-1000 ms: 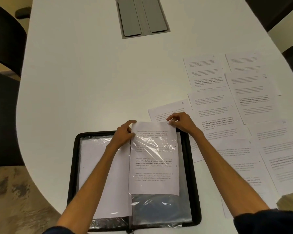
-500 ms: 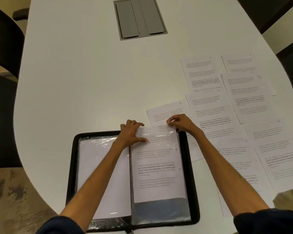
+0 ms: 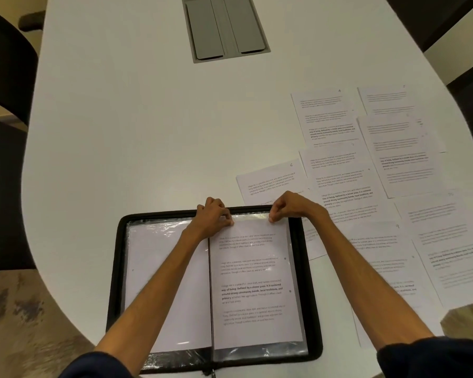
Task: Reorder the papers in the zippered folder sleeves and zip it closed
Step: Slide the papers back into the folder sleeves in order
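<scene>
Black zippered folder (image 3: 112,268) lies open at the near edge of the white oval table (image 3: 134,118). Its right-hand clear plastic sleeve (image 3: 295,346) holds a white printed sheet (image 3: 253,282), and a blank white sheet (image 3: 159,282) fills the left side. The left hand (image 3: 212,214), fingers curled, grips the sleeve's top edge by the spine. The right hand (image 3: 287,207) pinches that edge near its right corner. Loose printed pages (image 3: 336,170) overlap on the table to the right, and a grey metal hatch (image 3: 225,25) sits at the far end.
</scene>
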Motion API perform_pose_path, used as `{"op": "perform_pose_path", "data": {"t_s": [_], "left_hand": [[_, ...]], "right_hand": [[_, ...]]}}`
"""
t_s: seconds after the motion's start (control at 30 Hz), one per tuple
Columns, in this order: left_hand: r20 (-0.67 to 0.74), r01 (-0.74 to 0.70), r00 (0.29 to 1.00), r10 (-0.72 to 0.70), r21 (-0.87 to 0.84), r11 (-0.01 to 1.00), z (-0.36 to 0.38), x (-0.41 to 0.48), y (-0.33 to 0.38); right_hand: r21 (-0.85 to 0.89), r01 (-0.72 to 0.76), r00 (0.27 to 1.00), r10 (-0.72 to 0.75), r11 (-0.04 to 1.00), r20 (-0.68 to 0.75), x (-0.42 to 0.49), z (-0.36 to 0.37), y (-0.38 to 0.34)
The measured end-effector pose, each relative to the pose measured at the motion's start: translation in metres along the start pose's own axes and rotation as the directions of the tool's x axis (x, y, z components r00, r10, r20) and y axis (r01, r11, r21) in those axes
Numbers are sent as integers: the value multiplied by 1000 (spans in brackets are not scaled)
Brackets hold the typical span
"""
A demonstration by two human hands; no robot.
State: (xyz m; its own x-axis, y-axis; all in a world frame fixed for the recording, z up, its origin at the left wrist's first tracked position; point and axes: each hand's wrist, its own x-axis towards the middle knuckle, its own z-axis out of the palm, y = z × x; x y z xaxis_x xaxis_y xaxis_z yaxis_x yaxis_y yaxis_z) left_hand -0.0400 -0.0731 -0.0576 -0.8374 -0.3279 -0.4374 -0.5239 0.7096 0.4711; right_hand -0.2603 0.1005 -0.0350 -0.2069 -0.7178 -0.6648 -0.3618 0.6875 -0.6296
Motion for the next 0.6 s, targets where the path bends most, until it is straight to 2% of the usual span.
{"op": "perform_pose_path", "data": {"t_s": [0.13,0.23,0.37,0.5,0.6], "left_hand": [[-65,-2,998,2,-3,1000,4,-3,6],[-107,5,994,-4,4,1000,6,-9,8],[-225,44,973,-51,-36,998,12,-19,16],[-418,1,906,-75,-174,985,15,-45,47],[-409,18,898,-165,-340,940,12,-72,83]], "right_hand": [[10,-14,999,15,1000,-41,-4,2,2],[116,-19,991,34,993,-130,-13,4,-1],[249,-62,989,92,967,-112,-25,9,-4],[457,9,992,50,890,-116,-42,12,-22],[613,50,989,46,789,-140,-50,18,-44]]}}
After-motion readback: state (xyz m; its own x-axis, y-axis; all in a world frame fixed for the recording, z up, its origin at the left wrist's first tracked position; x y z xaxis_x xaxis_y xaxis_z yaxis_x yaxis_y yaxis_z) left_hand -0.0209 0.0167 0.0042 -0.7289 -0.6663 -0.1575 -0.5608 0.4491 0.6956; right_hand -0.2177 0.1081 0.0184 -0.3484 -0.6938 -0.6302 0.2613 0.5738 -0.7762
